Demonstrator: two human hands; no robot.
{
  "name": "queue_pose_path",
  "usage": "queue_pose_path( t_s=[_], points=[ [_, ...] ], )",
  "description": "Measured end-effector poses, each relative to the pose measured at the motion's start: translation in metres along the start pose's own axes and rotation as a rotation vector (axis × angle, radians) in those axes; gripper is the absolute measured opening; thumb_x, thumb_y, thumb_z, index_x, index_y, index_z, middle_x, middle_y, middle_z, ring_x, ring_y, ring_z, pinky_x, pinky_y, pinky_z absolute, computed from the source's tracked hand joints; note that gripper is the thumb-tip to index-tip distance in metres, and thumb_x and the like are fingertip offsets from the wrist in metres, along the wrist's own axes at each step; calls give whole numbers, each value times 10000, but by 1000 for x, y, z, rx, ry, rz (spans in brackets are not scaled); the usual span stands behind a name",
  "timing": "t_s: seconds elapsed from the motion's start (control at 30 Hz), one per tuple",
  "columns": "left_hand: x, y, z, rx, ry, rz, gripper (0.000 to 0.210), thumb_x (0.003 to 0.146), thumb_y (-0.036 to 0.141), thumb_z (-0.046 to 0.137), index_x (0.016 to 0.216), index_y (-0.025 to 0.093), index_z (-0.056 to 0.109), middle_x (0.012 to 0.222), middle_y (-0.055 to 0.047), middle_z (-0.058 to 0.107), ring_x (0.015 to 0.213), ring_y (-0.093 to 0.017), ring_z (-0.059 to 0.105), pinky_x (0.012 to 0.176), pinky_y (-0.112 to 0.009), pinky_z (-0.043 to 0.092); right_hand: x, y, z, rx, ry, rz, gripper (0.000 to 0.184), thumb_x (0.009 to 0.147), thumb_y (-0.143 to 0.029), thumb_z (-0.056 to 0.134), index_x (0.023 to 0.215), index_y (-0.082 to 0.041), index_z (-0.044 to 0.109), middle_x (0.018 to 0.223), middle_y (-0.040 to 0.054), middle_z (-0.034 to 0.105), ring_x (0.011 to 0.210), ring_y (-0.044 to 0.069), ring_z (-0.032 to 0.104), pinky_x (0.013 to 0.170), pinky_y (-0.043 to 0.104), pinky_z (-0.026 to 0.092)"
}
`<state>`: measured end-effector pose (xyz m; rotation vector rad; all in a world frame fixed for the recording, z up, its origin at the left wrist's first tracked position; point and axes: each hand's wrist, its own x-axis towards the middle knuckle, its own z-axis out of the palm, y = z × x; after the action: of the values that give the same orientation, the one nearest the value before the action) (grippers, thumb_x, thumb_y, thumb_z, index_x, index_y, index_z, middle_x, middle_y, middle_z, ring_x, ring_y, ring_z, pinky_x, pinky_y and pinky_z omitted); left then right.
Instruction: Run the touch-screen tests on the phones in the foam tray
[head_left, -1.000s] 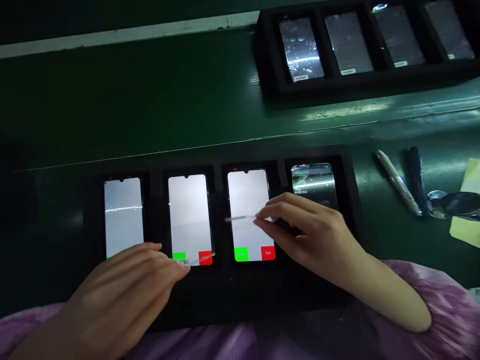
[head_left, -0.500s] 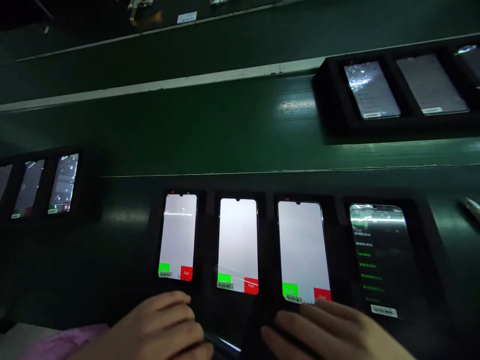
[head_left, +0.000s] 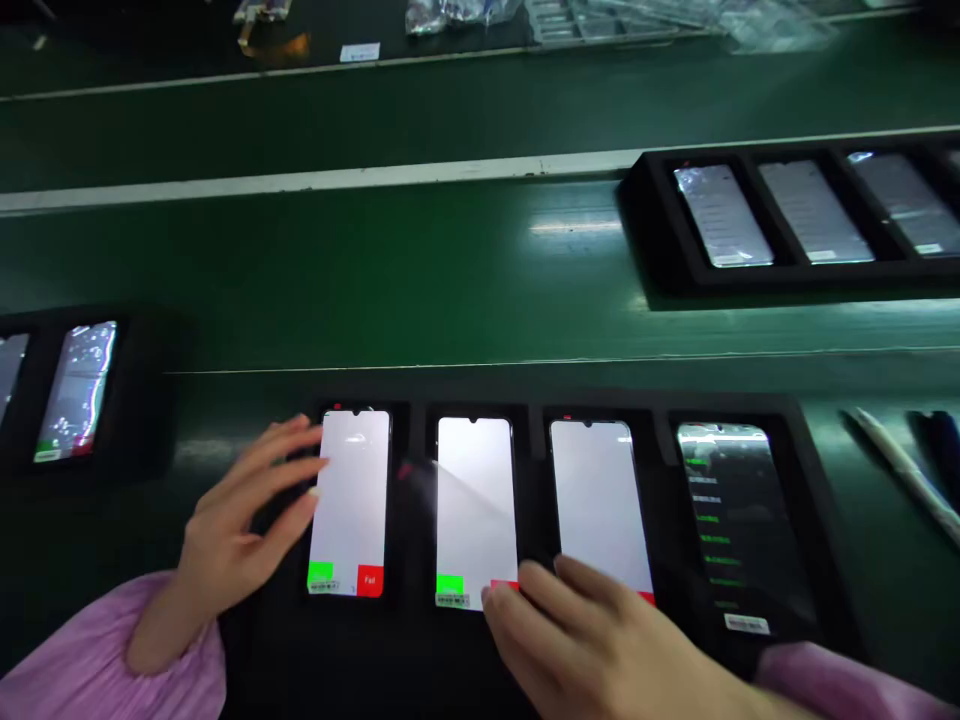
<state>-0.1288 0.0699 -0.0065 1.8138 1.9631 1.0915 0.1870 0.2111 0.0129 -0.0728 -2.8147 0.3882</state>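
Note:
Several smartphones lie face up in slots of a black tray. My left hand has its fingers apart, the tips at the left edge of the leftmost phone, whose white screen has green and red "Fail" boxes. My right hand is curled over the lower right corner of the second phone and covers the bottom of the third phone. What its fingers hold, if anything, is hidden. A faint clear streak with a small red tip crosses the second phone. The rightmost phone shows a dark list.
Another black tray with phones stands at the back right, and one more phone sits in a tray at the left. A pen lies at the right. Clear plastic packaging and a white label are at the far side.
My left hand has moved up and left, from the tray's front edge to the leftmost phone, and its fingers have spread. My right hand has shifted left and up over the phones' lower edges.

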Motion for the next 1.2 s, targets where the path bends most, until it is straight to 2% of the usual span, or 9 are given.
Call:
queue_pose_path(
  t_s=[0.1, 0.23, 0.3, 0.4, 0.5, 0.6, 0.97, 1.1, 1.2],
  points=[
    [-17, -8, 18, -221, 259, -272, 348, 962, 202, 669, 1288, 313, 720, 1505, -11, 635, 1481, -249, 533, 1236, -395, 475, 20, 33, 2, 203, 13, 126, 233, 973, -35, 541, 945, -177, 724, 868, 20, 655, 711, 137, 582, 556, 296, 417],
    [-26, -10, 30, -360, 382, -359, 270, 962, 256, 641, 1214, 294, 732, 1445, -24, 661, 1466, -274, 533, 1253, -452, 442, 55, 76, -2, 527, 171, 521, 89, 989, -188, 649, 926, -193, 712, 822, -7, 646, 635, 87, 546, 590, 244, 441],
    [-20, -13, 27, -259, 338, -352, 230, 983, 300, 633, 1189, 291, 733, 1392, -42, 660, 1400, -282, 572, 1165, -457, 510, 66, 87, -6, 640, 227, 669, 90, 969, -263, 696, 915, -192, 695, 787, -17, 631, 607, 85, 514, 570, 249, 420],
    [-1, -19, 17, 64, 124, -294, 272, 1014, 393, 615, 1229, 286, 744, 1343, -93, 591, 1268, -303, 610, 1013, -471, 572, 69, 87, -11, 743, 282, 777, 157, 961, -337, 708, 920, -191, 666, 804, -13, 623, 611, 88, 514, 540, 254, 396],
    [21, -22, 12, 366, 47, -175, 333, 1043, 430, 549, 1207, 239, 768, 1359, -144, 546, 1231, -346, 586, 1033, -550, 532, 63, 80, -12, 738, 313, 784, 176, 962, -356, 704, 922, -193, 654, 813, -11, 612, 640, 95, 528, 560, 259, 416],
    [35, -24, 15, 469, 43, -91, 326, 1041, 413, 547, 1135, 198, 774, 1313, -158, 577, 1198, -356, 580, 1025, -558, 517, 55, 73, -12, 721, 325, 761, 165, 968, -346, 695, 918, -196, 646, 824, -15, 601, 646, 91, 526, 572, 262, 428],
    [53, -37, 3, 386, 7, -83, 165, 923, 431, 748, 967, 291, 825, 1142, -70, 652, 1110, -301, 627, 920, -470, 565, 43, 62, -12, 665, 307, 742, 126, 970, -314, 685, 924, -205, 640, 943, -2, 664, 620, 79, 511, 583, 270, 430],
    [43, -20, -3, 332, 56, 30, 97, 942, 331, 769, 883, 255, 782, 1105, -34, 732, 1086, -256, 674, 886, -404, 566, 36, 49, -15, 580, 221, 701, 98, 1000, -285, 634, 943, -210, 609, 905, -10, 688, 569, 71, 526, 570, 261, 418],
    [14, 11, -19, 120, -186, 125, 42, 981, 197, 720, 993, 237, 722, 1062, 22, 773, 992, -143, 724, 907, -290, 576, 22, 29, -13, 526, 16, 604, 100, 1041, -315, 587, 1070, -238, 643, 681, -59, 618, 488, 99, 527, 500, 258, 389]
  ],
)
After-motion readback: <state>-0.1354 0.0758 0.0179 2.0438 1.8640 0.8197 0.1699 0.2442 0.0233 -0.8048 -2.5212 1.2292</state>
